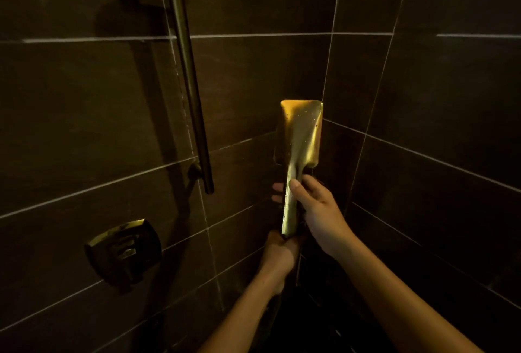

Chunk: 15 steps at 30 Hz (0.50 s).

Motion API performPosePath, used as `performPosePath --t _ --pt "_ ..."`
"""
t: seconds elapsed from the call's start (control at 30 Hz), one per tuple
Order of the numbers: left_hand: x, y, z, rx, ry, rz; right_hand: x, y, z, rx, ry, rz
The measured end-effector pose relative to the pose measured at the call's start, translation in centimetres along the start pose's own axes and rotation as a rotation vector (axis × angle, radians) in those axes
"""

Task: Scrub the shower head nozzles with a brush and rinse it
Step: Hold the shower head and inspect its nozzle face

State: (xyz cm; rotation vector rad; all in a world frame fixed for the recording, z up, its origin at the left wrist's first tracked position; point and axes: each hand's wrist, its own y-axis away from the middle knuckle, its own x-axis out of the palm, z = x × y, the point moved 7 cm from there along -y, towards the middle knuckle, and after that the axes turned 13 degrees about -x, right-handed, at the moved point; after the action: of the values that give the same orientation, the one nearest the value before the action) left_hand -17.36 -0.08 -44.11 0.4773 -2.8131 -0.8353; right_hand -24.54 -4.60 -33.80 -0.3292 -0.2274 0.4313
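brass shower head (301,132) clasped by both hands: right hand (315,206), left hand (279,251).

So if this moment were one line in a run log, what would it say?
shower head: upright, back to camera, wet | right hand: gripping handle | left hand: at handle base | brush: not visible | slide bar: empty

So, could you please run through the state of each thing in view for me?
Shower head: off its mount, held upright, its wet back toward the camera; nozzles hidden.
Right hand: closed around the handle, thumb on top.
Left hand: gripping the handle's lower end.
Slide bar: fixed to the wall, nothing hanging on it.
Valve handle: on the wall, untouched; on or off cannot be told.
Brush: not in view.
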Motion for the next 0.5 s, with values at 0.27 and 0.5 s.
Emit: performPosePath --t 0.27,0.5 --pt "-0.7 -0.3 0.0 -0.068 -0.030 -0.010 -0.9 -0.6 0.0 0.014 0.071 -0.041" --pt "0.2 -0.3 0.5 -0.133 -0.063 0.090 -0.2 -0.5 0.6 0.027 0.071 0.030"
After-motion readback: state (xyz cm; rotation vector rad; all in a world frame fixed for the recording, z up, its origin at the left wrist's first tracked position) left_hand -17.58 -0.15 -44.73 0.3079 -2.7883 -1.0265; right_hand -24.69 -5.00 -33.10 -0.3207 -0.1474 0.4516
